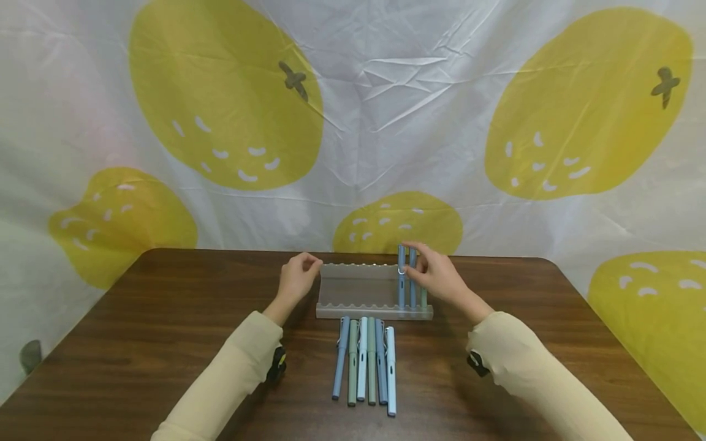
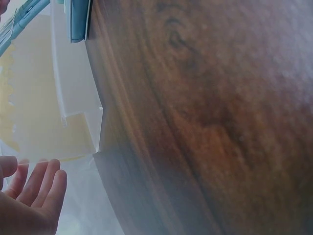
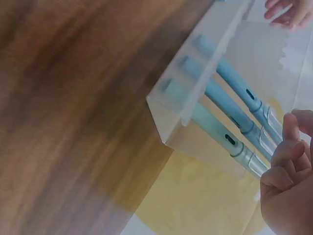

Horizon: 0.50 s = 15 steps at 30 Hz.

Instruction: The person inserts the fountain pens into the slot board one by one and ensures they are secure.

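Observation:
A clear, notched pen rack (image 1: 358, 288) stands on the table. My left hand (image 1: 298, 278) pinches its upper left corner between thumb and fingers; in the left wrist view the other fingers (image 2: 46, 183) extend loosely beside it. At the rack's right end my right hand (image 1: 438, 274) holds a blue pen (image 1: 401, 285) by its cap, with thumb and index finger at the upper part. That pen leans in a notch, its lower end behind the front lip. Beside it lean another blue pen (image 3: 230, 105) and a green pen (image 3: 215, 129), partly hidden by the hand in the head view.
Several capped pens lie side by side in front of the rack, among them a dark blue pen (image 1: 341, 358), a green pen (image 1: 353, 364) and a pale blue pen (image 1: 391, 370). Behind the brown wooden table (image 1: 220, 294) hangs a lemon-print cloth (image 1: 386, 153).

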Motion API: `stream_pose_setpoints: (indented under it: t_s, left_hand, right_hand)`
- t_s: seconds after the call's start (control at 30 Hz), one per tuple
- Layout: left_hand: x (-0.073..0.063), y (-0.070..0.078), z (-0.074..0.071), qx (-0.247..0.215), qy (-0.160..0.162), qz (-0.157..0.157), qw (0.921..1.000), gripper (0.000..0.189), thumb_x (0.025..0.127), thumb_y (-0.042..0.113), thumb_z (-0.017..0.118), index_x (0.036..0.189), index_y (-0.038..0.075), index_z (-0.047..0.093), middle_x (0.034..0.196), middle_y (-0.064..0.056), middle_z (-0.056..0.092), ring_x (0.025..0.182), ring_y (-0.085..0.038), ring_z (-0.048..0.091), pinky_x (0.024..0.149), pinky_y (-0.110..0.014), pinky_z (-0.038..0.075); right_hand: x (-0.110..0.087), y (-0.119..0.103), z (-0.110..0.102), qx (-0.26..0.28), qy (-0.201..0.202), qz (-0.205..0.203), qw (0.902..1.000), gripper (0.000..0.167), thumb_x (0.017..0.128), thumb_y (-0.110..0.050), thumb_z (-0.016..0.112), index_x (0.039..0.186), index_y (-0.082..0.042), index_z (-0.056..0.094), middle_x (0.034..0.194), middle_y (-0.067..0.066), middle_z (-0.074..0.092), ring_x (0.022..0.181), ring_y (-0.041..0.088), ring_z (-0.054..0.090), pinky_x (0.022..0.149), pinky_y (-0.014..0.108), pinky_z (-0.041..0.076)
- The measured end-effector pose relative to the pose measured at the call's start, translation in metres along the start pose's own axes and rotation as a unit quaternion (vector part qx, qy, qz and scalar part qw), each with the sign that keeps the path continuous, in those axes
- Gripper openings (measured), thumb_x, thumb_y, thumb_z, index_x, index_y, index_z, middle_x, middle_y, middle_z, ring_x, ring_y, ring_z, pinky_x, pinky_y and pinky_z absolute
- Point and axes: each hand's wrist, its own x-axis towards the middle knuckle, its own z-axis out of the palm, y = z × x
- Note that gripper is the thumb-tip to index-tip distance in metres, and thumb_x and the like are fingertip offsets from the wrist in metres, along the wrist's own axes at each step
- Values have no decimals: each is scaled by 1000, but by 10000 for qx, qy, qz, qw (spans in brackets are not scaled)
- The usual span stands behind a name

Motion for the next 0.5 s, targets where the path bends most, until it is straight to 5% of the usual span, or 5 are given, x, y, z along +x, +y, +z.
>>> stream_pose_setpoints:
  t_s: [0.5]
  left_hand:
    - [0,-1,1,15,87,65,9999,18,86,18,57,88,2,63,83,-11,64,79,-25,60,72,-38,45]
  right_hand:
    - [-32,-6,10,513,-423,73,9978,42,84,-15,61,123,-11,47,58,-3,52,45,11,45,45,27,39]
